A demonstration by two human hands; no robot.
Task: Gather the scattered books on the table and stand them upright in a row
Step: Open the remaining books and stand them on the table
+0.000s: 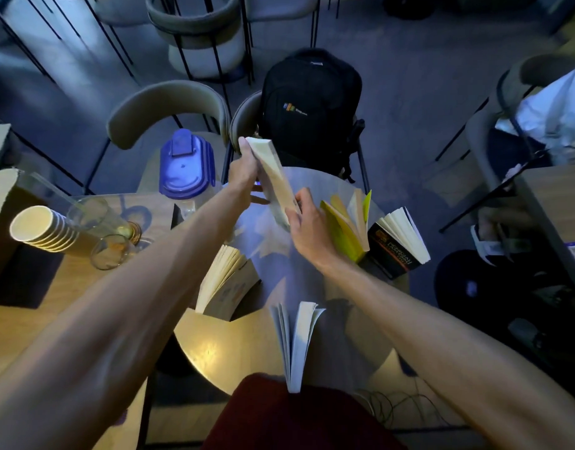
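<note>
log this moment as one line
left hand: grips cream book, top | right hand: grips cream book, bottom | yellow book, black book: upright, fanned | row: not yet formed

Round table (211,345) with 4 books (221,277)

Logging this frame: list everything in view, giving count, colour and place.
closed cream-paged paperback book: one, cream, held above the table's far side
yellow-covered book: one, yellow, standing open, table's right
black-covered book: one, black, standing open right of the yellow one
fanned cream-paged book: one, cream, standing at table's left edge
white-paged book: one, white, standing open at near edge
round wooden table: one, light wood, centre
black backpack: one, black, on a chair beyond
blue-lidded plastic container: one, blue lid, left of held book
stack of paper cups: one, pale, left table
clear drinking glasses: two, beside cups
beige padded chairs: several, behind
left hand: grips held book's far end
right hand: holds its near end
</note>
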